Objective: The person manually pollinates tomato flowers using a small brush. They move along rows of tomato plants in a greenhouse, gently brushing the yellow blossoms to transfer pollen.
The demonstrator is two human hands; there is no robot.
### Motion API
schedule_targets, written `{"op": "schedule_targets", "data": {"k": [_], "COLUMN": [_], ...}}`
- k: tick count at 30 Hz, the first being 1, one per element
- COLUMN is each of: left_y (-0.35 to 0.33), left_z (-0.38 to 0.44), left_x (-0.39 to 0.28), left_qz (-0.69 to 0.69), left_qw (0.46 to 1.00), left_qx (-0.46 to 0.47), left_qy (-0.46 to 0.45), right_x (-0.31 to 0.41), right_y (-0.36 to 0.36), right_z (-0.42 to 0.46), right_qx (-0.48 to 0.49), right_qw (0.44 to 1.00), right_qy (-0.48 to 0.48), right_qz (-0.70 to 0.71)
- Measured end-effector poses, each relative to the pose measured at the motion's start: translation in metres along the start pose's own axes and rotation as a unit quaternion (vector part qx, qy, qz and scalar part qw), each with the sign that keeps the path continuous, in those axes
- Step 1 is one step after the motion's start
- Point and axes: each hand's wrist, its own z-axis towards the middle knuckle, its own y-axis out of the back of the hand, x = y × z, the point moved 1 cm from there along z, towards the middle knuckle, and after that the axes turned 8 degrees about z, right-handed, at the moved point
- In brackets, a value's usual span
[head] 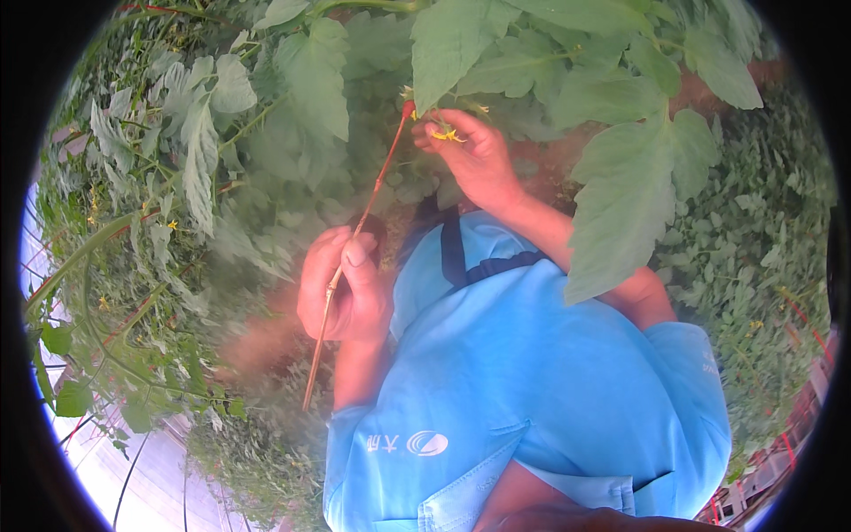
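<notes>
My left hand (342, 286) grips a thin jointed stick (382, 173), bamboo by its look, between thumb and fingers. The stick slants upward to a red tip (408, 108), which is right beside small yellow tomato flowers at a leaf's edge. A dark round thing (373, 234) shows behind the left fingers, mostly hidden; I cannot tell what it is. My right hand (475, 156) pinches the flower cluster with thumb and fingers, and a yellow tomato flower (448, 136) hangs in front of them. Large tomato leaves (459, 46) overhang both the cluster and the red tip.
A broad leaf (628, 199) hangs over my right forearm. At left, a thick tomato stem (83, 256) curves among foliage and red strings. Dense plants (744, 219) stand at right. Pale sheeting (159, 479) shows at lower left.
</notes>
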Motion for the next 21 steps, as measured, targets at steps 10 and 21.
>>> {"op": "schedule_targets", "data": {"k": [10,21], "left_y": [0.018,0.016], "left_z": [-0.006,-0.012], "left_x": [0.000,0.005], "left_qz": [0.029,-0.018], "left_qw": [0.999,0.999], "left_qx": [0.004,-0.005], "left_qy": [-0.012,0.040], "right_x": [0.012,0.032], "right_y": [-0.003,-0.010], "right_z": [-0.003,-0.006], "right_qx": [0.061,-0.019], "right_qw": [0.993,0.991], "right_qy": [-0.085,-0.118], "right_qz": [-0.055,-0.056]}}
